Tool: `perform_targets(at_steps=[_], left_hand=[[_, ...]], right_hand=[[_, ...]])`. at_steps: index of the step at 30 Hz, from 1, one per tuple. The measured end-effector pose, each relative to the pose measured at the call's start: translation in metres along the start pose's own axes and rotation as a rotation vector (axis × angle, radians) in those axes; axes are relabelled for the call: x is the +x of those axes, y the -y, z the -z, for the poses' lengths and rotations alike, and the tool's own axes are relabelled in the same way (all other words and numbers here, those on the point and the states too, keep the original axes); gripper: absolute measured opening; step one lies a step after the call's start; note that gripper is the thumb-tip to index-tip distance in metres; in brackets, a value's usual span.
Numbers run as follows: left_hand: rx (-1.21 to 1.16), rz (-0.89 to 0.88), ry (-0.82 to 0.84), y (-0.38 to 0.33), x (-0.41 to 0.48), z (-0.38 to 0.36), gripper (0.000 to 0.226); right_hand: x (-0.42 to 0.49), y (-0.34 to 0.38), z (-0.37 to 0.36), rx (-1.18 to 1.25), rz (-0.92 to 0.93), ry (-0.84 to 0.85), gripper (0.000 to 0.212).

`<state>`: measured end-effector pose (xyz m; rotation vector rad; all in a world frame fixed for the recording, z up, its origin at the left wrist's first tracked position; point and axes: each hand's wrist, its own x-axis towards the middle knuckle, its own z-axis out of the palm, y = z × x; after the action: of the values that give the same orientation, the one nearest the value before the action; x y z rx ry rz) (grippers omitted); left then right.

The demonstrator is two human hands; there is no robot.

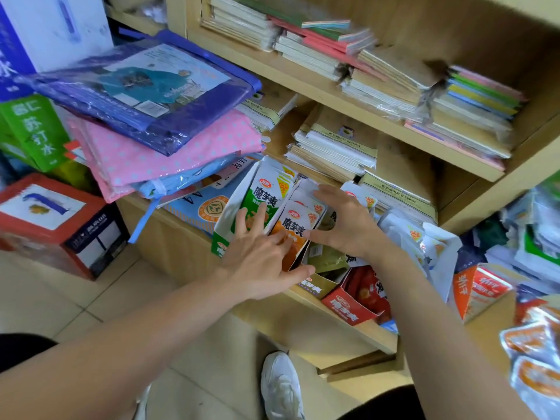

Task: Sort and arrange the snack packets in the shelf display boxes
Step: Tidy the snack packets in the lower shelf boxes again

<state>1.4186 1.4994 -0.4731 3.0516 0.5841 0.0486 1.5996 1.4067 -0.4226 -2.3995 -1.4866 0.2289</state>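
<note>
- Your left hand (260,256) lies flat with fingers spread across the fronts of the green packets (260,198) and orange packets (295,228); it grips nothing.
- Your right hand (342,225) arches wide over the tops of the orange row; it holds nothing that shows.
- The green display box (219,237) leans at the front of the shelf (333,316); push hard and it could tip off the edge.
- The 2 rows touch; a packet could slide into the wrong colour.
- The loose white packets (418,237) heaped to the right could spill into the boxes if your arm nudges them.
- Beside these stand 2 more boxes: an olive box (318,283) of olive packets; a red box (348,307) of red packets.
</note>
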Motion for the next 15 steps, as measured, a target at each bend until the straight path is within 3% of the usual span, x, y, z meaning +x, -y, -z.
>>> perform_targets(at_steps=[3,5,7,10,12,15], left_hand=[[-0.010,0.004,-0.001,-0.002,-0.001,0.000,0.093],[-0.022,0.003,-0.019,-0.001,-0.003,0.000,0.090],[-0.036,0.001,-0.027,0.000,-0.003,0.002,0.089],[-0.071,0.014,-0.063,0.002,-0.006,0.006,0.080],[-0.088,0.026,-0.144,0.003,-0.007,0.012,0.067],[-0.135,0.014,-0.348,0.002,-0.007,0.017,0.049]], right_hand=[[-0.003,0.007,-0.001,-0.250,0.019,0.041,0.085],[-0.008,0.011,-0.002,-0.271,0.025,0.052,0.083],[-0.016,0.014,0.003,-0.126,0.055,0.001,0.079],[-0.031,0.014,0.020,0.197,0.099,-0.237,0.059],[-0.043,0.011,0.034,0.284,0.075,-0.404,0.040],[-0.056,-0.004,0.047,0.338,0.004,-0.516,0.024]])
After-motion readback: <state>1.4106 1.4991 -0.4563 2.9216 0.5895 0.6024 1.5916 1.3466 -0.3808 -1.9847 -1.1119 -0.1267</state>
